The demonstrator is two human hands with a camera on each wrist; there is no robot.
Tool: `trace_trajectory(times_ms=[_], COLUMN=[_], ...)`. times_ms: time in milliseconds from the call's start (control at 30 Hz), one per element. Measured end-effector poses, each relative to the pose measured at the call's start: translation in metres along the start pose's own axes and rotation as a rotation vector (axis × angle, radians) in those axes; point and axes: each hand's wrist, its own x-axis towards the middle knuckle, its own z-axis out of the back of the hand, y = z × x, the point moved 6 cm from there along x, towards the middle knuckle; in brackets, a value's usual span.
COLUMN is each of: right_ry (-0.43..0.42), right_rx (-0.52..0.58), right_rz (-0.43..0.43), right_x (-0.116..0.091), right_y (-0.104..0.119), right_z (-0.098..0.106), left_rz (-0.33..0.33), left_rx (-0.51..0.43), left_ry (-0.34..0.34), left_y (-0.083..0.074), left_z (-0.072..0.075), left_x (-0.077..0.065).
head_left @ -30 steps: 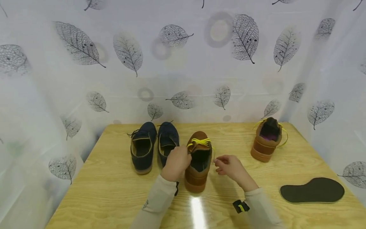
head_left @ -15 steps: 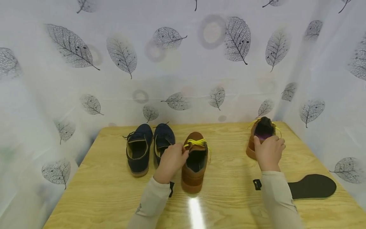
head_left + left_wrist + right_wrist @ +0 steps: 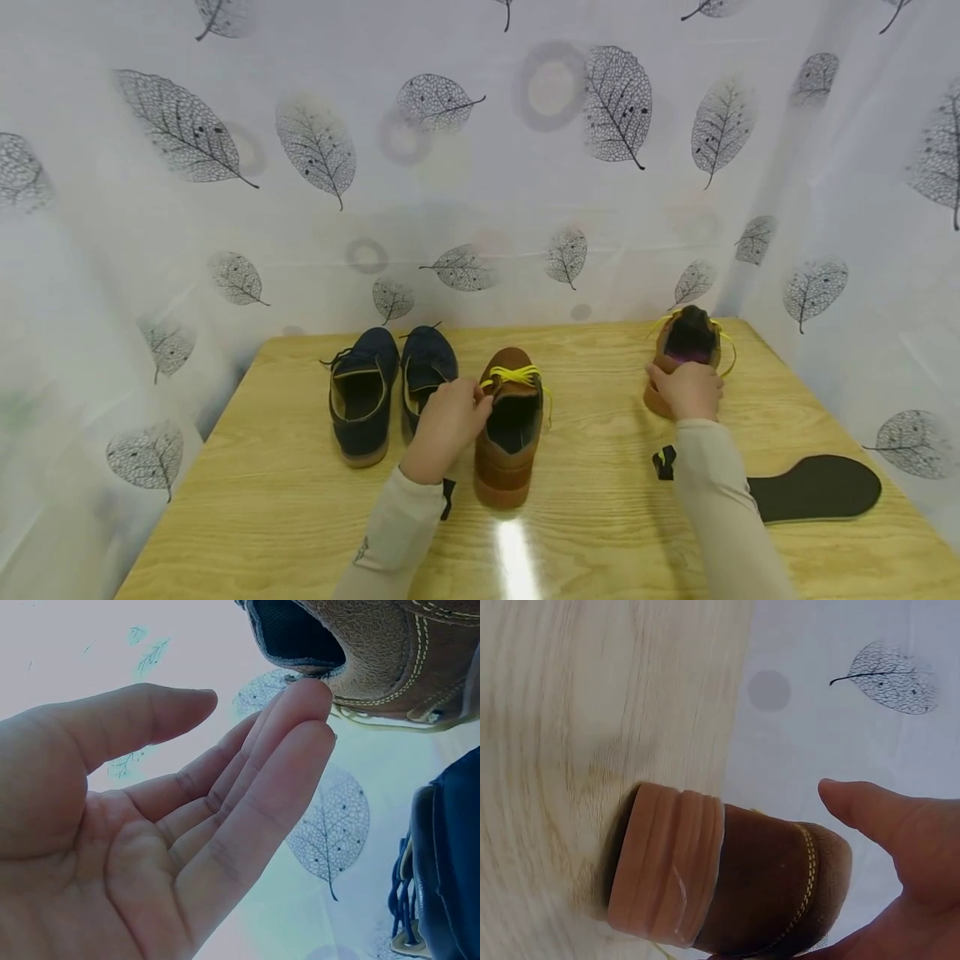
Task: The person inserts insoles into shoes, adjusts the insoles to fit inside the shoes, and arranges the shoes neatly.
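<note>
My left hand (image 3: 446, 425) is beside the collar of a brown shoe with yellow laces (image 3: 506, 479) in the middle of the table. In the left wrist view its fingers are nearly straight, the thumb apart, and nothing lies between them; the shoe's brown upper (image 3: 375, 652) shows just past the fingertips. My right hand (image 3: 692, 392) reaches the heel of the matching brown shoe (image 3: 657, 402) at the back right. From the right wrist, the thumb stands off the heel (image 3: 757, 885) on one side, while the fingers are mostly out of frame.
Two dark blue lace-up shoes, one outer (image 3: 365, 437) and one inner (image 3: 427, 358), stand left of the middle brown shoe. A black insole (image 3: 817, 490) lies at the front right, partly behind the right sleeve. A leaf-print curtain (image 3: 465, 167) closes off the table's back and sides.
My right hand has moved from beside the middle brown shoe to the heel of the back-right one, most recently shifting slightly left. The left hand has stayed by the middle shoe.
</note>
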Motion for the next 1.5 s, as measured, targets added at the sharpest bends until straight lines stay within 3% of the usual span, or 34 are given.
trace_trajectory(times_ms=[200,400,600,833,1033,1500], right_ry=[-0.054,-0.046,-0.051,-0.056,-0.089,-0.053], right_rx=[-0.086,-0.073,-0.071,-0.050,-0.049,-0.053], right_rz=[-0.018,-0.080,-0.046,-0.036,-0.036,0.016], right_x=[0.011,0.020,0.025,0.022,0.017,0.002], right_y=[-0.001,-0.010,-0.012,-0.021,-0.025,-0.029], right_z=[0.001,-0.001,0.000,0.000,0.008,0.011], left_rz=[-0.010,-0.011,-0.020,-0.009,-0.029,-0.013], left_rx=[-0.002,-0.018,-0.011,-0.011,0.008,0.015], left_ry=[-0.003,0.010,-0.006,0.020,0.000,0.009], left_y=[0.000,0.000,0.000,0.001,-0.001,-0.003], left_z=[0.001,-0.001,0.001,-0.003,-0.001,-0.003], left_x=[-0.001,-0.001,-0.001,0.000,0.000,0.000])
